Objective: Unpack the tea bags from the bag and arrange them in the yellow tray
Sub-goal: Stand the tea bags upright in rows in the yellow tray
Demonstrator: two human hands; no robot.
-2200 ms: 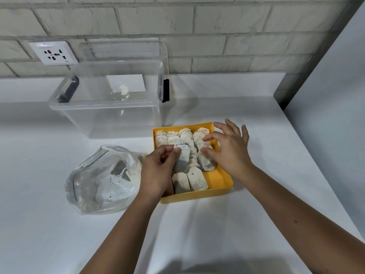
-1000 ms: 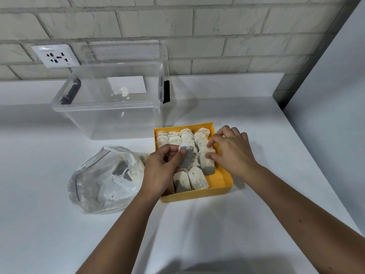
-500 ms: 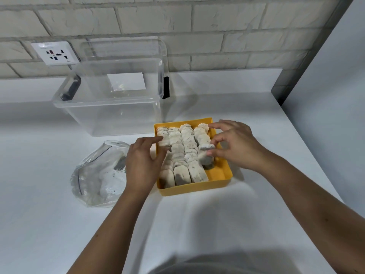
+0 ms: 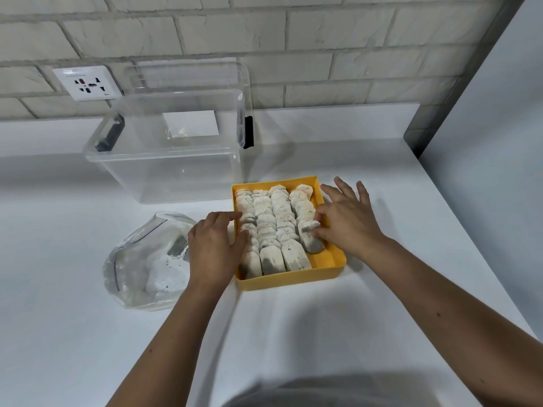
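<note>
The yellow tray (image 4: 330,261) sits at the middle of the white counter, filled with rows of white tea bags (image 4: 274,220) standing close together. My left hand (image 4: 213,245) is at the tray's left edge, its forefinger and thumb touching the tea bags of the left row. My right hand (image 4: 348,220) is over the tray's right side, with thumb and forefinger pinching the top of a tea bag (image 4: 308,237) in the right row and the other fingers spread. The clear plastic bag (image 4: 152,259) lies left of the tray with a few tea bags inside.
A clear plastic storage box (image 4: 176,163) with its lid propped behind it stands behind the bag and the tray. A wall socket (image 4: 85,82) is on the brick wall. A grey panel (image 4: 487,148) bounds the counter on the right.
My left hand has set the tea bag that it held into the tray and now rests at the left row. My right hand still works on the right row.
</note>
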